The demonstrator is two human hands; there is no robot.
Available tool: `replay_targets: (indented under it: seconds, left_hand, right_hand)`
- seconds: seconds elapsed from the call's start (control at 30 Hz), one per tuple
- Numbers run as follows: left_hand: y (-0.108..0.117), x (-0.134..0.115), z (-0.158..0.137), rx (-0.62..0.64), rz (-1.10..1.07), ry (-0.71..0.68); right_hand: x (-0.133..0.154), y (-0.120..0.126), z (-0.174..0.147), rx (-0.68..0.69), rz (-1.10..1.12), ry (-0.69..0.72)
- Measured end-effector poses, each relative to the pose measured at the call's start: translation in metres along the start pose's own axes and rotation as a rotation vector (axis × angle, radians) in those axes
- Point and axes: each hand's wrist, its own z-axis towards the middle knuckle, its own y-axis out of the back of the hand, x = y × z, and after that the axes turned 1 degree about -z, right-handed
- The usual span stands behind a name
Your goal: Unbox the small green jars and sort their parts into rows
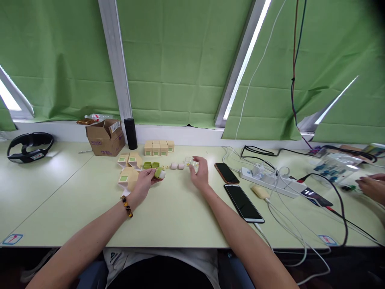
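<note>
My left hand (146, 179) pinches a small green container (158, 172) with a whitish rounded part (163, 175) at its right end, held just above the table. My right hand (199, 172) reaches over small clear plastic pieces (188, 161), thumb and fingers curved and apart; whether it touches one cannot be made out. Between the hands lie two pale pink pieces (177, 165) and tiny yellowish rings (165, 167). Two open green cups (151, 165) stand just behind my left hand. Opened cream boxes (128, 176) with green panels sit to its left.
Several closed small boxes (159, 147) line the back, near a black cylinder (130, 133) and a cardboard carton (105, 137). A headset (30, 147) lies far left. To the right are two phones (244, 202), a power strip (269, 181) and tangled cables. Another person's hand (373, 186) shows far right.
</note>
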Motion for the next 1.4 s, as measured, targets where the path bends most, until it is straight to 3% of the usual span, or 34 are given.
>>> replay_targets:
  seconds: [0.13,0.23,0.5,0.67,0.8,0.93,1.1,1.27,1.4]
  left_hand:
    - [-0.002,0.000,-0.001,0.048,-0.087,0.063]
    - [-0.003,0.001,-0.003,0.102,-0.106,0.089]
    - [-0.008,0.004,-0.007,0.216,-0.146,0.135]
    - [-0.008,0.001,-0.006,0.215,-0.222,0.122]
    - [-0.010,-0.001,-0.009,0.234,-0.144,0.095]
    - [-0.011,0.001,-0.009,0.153,0.051,-0.042]
    - [0.000,0.001,-0.004,0.054,0.341,-0.388]
    - [0.003,-0.002,-0.010,0.161,0.547,-0.610]
    - [0.000,-0.004,-0.015,0.267,0.612,-0.668]
  right_hand:
    - [0.051,-0.015,-0.026,0.172,0.223,0.321]
    - [0.077,-0.028,-0.042,0.224,0.343,0.362]
    - [0.084,-0.040,-0.042,0.158,0.555,0.253]
    - [0.099,-0.038,-0.036,0.296,0.829,0.045]
    - [0.105,-0.035,-0.035,0.354,1.092,-0.088]
    - [0.097,-0.033,-0.032,0.326,1.189,-0.123]
    - [0.084,-0.029,-0.029,0.225,1.140,-0.082]
    - [0.080,-0.030,-0.033,0.217,1.033,-0.044]
    - [0.080,-0.034,-0.038,0.224,0.990,-0.033]
